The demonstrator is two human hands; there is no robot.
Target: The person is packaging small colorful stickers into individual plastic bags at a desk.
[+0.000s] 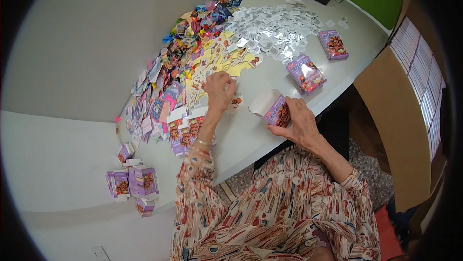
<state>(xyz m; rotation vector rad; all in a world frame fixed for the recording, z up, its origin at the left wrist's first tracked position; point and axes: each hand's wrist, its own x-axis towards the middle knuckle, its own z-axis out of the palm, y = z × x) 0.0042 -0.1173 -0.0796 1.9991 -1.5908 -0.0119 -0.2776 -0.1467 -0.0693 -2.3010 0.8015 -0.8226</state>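
Box lying mouth-open in the right hand, left hand curling at the picture cards

The right hand is gripping the purple box, thumb on its near side and fingers on its far side, and a white flap is spreading out from its mouth. The box is sitting at the front part of the worktop; whether its base is touching the surface, I cannot tell. Left of the box, the left hand is bending its fingers by the picture cards; the view is not showing whether they are pinching anything. A loose card is lying just left of the box, beside that hand.

Working well here is probably asking for a light right-hand grip, since hard squeezing is likely to be bowing the thin walls and narrowing the mouth. Turning the opening toward the left of the box is giving the other hand a straighter way in, with the flap leaning clear. The cards are overlapping, so sliding one apart with a fingertip before lifting is probably helping; thin pieces are apt to be clinging together. Beyond the box, silver packets are bordering those cards, and farther left of it colourful packets are crowding them, so checking each pick is worthwhile. Beyond and right of the box, two closed boxes are standing apart from the heaps, and leaving that gap free is sensible.
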